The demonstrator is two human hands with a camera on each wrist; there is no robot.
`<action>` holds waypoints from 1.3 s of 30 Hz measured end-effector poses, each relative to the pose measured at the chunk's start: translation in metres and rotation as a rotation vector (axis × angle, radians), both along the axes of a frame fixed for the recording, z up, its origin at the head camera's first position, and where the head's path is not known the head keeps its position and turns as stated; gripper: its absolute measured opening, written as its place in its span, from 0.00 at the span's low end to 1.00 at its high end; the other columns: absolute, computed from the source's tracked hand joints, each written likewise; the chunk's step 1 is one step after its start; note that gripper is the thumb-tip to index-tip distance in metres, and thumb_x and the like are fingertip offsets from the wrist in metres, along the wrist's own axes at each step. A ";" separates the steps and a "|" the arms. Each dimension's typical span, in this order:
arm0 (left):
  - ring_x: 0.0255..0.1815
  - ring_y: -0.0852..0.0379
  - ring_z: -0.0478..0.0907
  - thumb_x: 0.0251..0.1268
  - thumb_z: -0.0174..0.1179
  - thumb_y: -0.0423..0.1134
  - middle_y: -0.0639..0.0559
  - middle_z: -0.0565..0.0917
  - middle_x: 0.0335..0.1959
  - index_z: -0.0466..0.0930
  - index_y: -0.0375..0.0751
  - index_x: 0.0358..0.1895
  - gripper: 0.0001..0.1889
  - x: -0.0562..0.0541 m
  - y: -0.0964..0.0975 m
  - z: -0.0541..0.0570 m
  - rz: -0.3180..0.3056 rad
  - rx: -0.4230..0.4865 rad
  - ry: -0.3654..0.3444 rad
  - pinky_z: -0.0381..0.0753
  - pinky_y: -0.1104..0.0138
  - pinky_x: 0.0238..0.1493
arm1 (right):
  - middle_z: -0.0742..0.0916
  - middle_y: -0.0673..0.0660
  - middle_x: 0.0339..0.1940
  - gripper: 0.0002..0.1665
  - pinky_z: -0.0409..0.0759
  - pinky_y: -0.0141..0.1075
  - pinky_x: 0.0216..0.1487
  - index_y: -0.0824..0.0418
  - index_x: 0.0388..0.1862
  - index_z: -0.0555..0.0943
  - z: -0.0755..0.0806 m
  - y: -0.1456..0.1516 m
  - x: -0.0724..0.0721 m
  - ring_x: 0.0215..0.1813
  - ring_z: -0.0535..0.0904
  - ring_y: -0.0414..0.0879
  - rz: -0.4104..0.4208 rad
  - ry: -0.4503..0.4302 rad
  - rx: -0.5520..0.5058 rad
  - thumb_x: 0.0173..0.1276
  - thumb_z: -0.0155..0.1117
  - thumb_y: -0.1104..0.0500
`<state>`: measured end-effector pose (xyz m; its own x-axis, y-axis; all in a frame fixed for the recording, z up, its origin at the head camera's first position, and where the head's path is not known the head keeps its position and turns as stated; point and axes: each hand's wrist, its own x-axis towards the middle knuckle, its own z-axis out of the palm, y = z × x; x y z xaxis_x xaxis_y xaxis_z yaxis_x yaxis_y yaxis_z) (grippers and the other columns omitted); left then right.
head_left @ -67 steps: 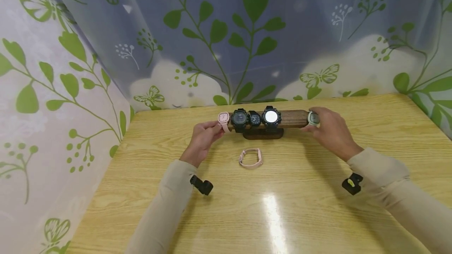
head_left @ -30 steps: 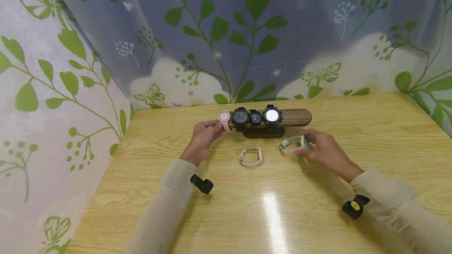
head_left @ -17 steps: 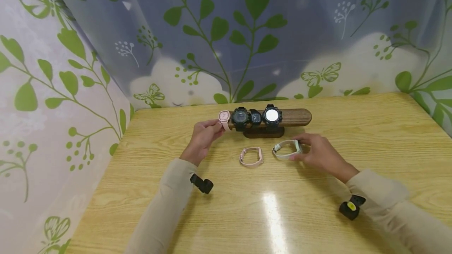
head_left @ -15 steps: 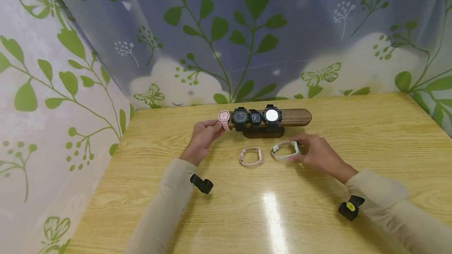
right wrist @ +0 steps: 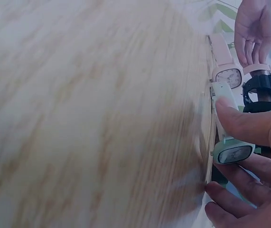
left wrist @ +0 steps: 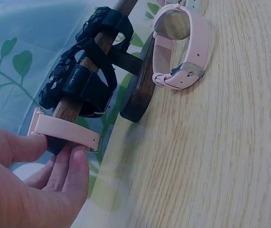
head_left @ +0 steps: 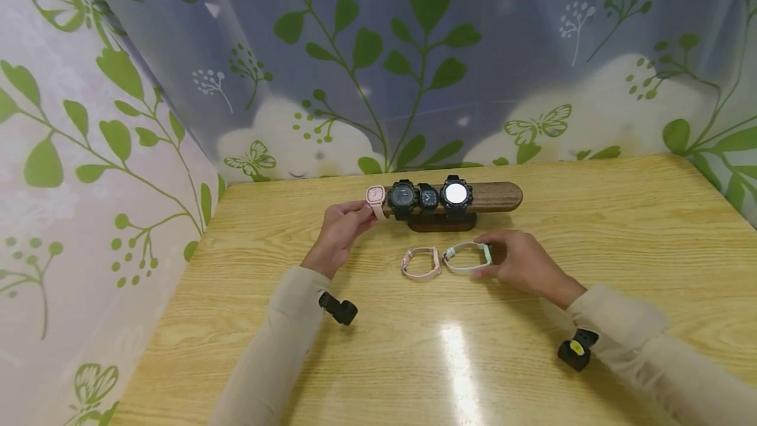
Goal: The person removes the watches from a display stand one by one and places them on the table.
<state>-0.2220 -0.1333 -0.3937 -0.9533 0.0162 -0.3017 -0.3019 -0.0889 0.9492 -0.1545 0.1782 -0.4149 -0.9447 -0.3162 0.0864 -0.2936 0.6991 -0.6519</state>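
Reader: Which item is changing position?

Manual: The right hand (head_left: 523, 265) is moving the mint-green watch (right wrist: 234, 153) leftward, toward the loose pink watch (left wrist: 198, 47). The wooden watch stand (head_left: 497, 196) — carrying the mint-green watch at its right end moments earlier — is now showing bare wood there.

Reader: Where is the mint-green watch sitting now?

Manual: It is lying in front of the stand, just to the right of the loose pink watch, its closed strap forming a loop and its buckle end facing the pink case. Whether the two are touching, or whether the surface (head_left: 378, 367) is bearing its full weight, I cannot tell.

Reader: State the fingers.

Manual: The right fingers are keeping narrow, holding the mint-green watch near its case. The left hand (head_left: 340, 235) is staying at the stand's left end, its fingers holding the mounted pink watch (head_left: 375, 195).

Reader: What is this meaning for the work?

Manual: In my judgement, removal of the mint-green watch is succeeding and placement is nearing completion; only release appears to be remaining. Three black watches (head_left: 402, 196) are staying on the bar beside the mounted pink watch — the left hand is probably steadying that end.
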 end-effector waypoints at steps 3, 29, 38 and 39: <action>0.55 0.49 0.81 0.78 0.54 0.29 0.35 0.80 0.57 0.72 0.25 0.68 0.20 0.000 0.000 0.000 0.001 -0.002 -0.002 0.80 0.62 0.63 | 0.87 0.67 0.52 0.32 0.80 0.58 0.56 0.69 0.54 0.84 0.001 -0.002 0.000 0.54 0.81 0.62 -0.004 -0.014 0.010 0.52 0.85 0.56; 0.59 0.46 0.79 0.78 0.53 0.30 0.34 0.80 0.58 0.72 0.26 0.68 0.20 0.000 0.001 0.000 -0.004 -0.004 -0.006 0.79 0.60 0.64 | 0.82 0.70 0.61 0.48 0.71 0.64 0.66 0.71 0.64 0.78 0.011 0.013 -0.001 0.67 0.71 0.70 -0.060 -0.096 0.055 0.53 0.83 0.44; 0.54 0.51 0.81 0.78 0.54 0.30 0.34 0.80 0.57 0.72 0.25 0.67 0.20 0.000 0.001 0.001 0.006 0.009 0.000 0.82 0.65 0.59 | 0.73 0.77 0.69 0.58 0.67 0.67 0.67 0.78 0.71 0.67 0.022 0.036 -0.011 0.70 0.64 0.74 -0.132 -0.122 0.091 0.58 0.79 0.40; 0.53 0.51 0.81 0.78 0.54 0.29 0.34 0.80 0.57 0.72 0.25 0.67 0.19 0.000 0.001 0.001 0.006 0.010 0.003 0.82 0.66 0.58 | 0.72 0.78 0.69 0.59 0.67 0.67 0.67 0.79 0.71 0.66 0.024 0.039 -0.012 0.71 0.64 0.75 -0.139 -0.128 0.096 0.58 0.79 0.39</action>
